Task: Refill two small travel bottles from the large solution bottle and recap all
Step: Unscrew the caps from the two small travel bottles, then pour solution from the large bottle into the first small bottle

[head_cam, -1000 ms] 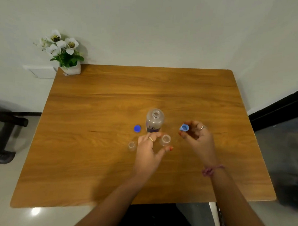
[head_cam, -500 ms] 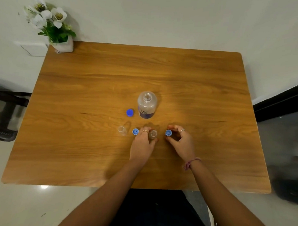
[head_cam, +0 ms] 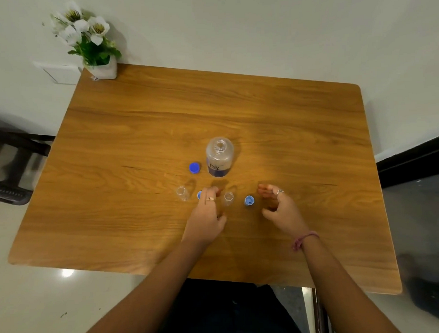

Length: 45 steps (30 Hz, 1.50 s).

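Right hand [head_cam: 279,205] fingers spread, empty; blue cap [head_cam: 249,200] just beside fingertips. Left hand [head_cam: 206,216] fingers loosely curled, empty, small bottle [head_cam: 228,199] just beside them.

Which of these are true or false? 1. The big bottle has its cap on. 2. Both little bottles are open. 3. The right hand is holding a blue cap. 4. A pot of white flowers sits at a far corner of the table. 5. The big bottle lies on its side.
1. False. The big bottle is open at the neck; a dark blue cap lies on the table to its left.
2. True. The left little bottle and the right little bottle both stand uncapped.
3. False. The right hand is open and empty; a light blue cap lies beside it.
4. True. The flower pot is at the far left corner.
5. False. It stands upright.
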Tool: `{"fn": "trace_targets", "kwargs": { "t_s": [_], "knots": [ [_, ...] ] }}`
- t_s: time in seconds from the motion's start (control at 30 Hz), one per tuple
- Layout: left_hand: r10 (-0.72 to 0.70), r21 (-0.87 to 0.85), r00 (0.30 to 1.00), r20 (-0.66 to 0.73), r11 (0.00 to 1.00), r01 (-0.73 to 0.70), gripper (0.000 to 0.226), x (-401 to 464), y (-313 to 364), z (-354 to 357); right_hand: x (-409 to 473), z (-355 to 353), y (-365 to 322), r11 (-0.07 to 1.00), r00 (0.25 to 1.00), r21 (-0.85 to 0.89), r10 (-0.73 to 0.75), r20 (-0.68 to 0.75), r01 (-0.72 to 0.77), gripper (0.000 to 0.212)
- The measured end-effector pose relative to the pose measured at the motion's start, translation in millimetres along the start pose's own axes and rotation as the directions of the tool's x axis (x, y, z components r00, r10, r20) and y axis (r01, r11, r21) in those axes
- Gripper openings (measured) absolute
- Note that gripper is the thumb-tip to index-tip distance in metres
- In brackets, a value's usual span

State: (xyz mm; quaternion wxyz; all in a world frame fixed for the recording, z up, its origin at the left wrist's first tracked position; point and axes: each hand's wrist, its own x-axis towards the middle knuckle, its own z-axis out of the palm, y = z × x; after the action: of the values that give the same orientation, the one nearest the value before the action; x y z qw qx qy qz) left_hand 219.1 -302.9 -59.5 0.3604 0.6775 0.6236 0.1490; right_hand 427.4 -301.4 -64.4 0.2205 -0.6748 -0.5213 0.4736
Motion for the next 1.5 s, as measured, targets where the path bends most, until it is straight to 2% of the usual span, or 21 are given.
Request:
{"fn": "trace_targets", "kwargs": {
  "t_s": [0.07,0.13,0.17,0.23,0.3,0.4,0.47,0.63,0.8,0.93,1.07,1.27,1.37,1.5],
  "knots": [
    [0.117,-0.012,0.993,-0.034,0.993,-0.118,0.048,-17.0,-7.2,-13.4,1.6,-14.1,-10.1,0.998,0.998,0.046,-0.05,-0.025,0.052,0.058],
    [0.259,0.0,0.954,-0.15,0.965,-0.262,0.038,-31.1,-19.1,-27.8,8.0,-22.2,-25.5,0.99,0.993,0.093,-0.099,-0.069,0.105,0.053],
    [0.285,0.004,0.931,-0.229,0.956,-0.292,0.036,-35.6,-26.6,-34.6,12.5,-22.9,-34.8,0.984,0.989,0.117,-0.123,-0.087,0.133,0.051],
    [0.207,-0.049,0.9,-0.383,0.969,-0.243,0.038,-37.1,-41.5,-46.1,23.7,-17.7,-53.2,0.976,0.984,0.141,-0.156,-0.091,0.167,0.052],
    [0.082,-0.104,0.892,-0.444,0.984,-0.142,0.051,-30.3,-54.7,-51.6,36.2,-7.9,-68.5,0.975,0.982,0.115,-0.184,-0.052,0.189,0.068],
    [-0.091,-0.189,0.94,-0.329,0.982,0.029,0.08,-15.7,-67.9,-50.6,52.4,11.4,-82.3,0.976,0.978,0.063,-0.21,0.019,0.208,0.097],
    [-0.15,-0.251,0.962,-0.23,0.964,0.091,0.085,-6.7,-71.8,-48.0,60.1,23.3,-84.6,0.979,0.98,0.065,-0.198,0.026,0.196,0.103],
    [-0.18,-0.275,0.978,-0.105,0.95,0.146,0.068,12.2,-69.7,-49.6,63.6,39.8,-92.3,0.975,0.983,0.133,-0.167,-0.073,0.176,0.087],
    [-0.187,-0.306,0.976,-0.107,0.941,0.147,0.043,18.2,-72.6,-56.8,59.9,48.6,-97.3,0.964,0.98,0.221,-0.109,-0.168,0.145,0.083],
    [-0.07,-0.387,0.963,-0.259,0.921,-0.037,0.036,30.9,-50.2,-97.7,54.4,44.4,-113.9,0.958,0.97,0.26,-0.061,-0.237,0.124,0.086],
    [0.078,-0.458,0.938,-0.339,0.857,-0.237,0.037,51.2,-7.8,-165.6,49.8,23.4,-160.5,0.952,0.942,0.226,-0.129,-0.308,0.204,0.084],
    [0.113,-0.525,0.911,-0.397,0.786,-0.327,0.04,69.7,48.9,-238.4,38.8,-9.5,-248.4,0.925,0.855,0.02,-0.342,-0.39,0.379,0.079],
    [0.122,-0.56,0.893,-0.433,0.74,-0.372,0.038,70.7,67.4,-264.2,31.8,-20.9,-289.9,0.877,0.778,-0.099,-0.465,-0.422,0.471,0.078],
    [0.119,-0.564,0.86,-0.497,0.709,-0.423,0.038,64.8,87.2,-297.6,22.7,-35.7,-339.2,0.826,0.712,-0.227,-0.561,-0.422,0.516,0.08]
  ]
}}
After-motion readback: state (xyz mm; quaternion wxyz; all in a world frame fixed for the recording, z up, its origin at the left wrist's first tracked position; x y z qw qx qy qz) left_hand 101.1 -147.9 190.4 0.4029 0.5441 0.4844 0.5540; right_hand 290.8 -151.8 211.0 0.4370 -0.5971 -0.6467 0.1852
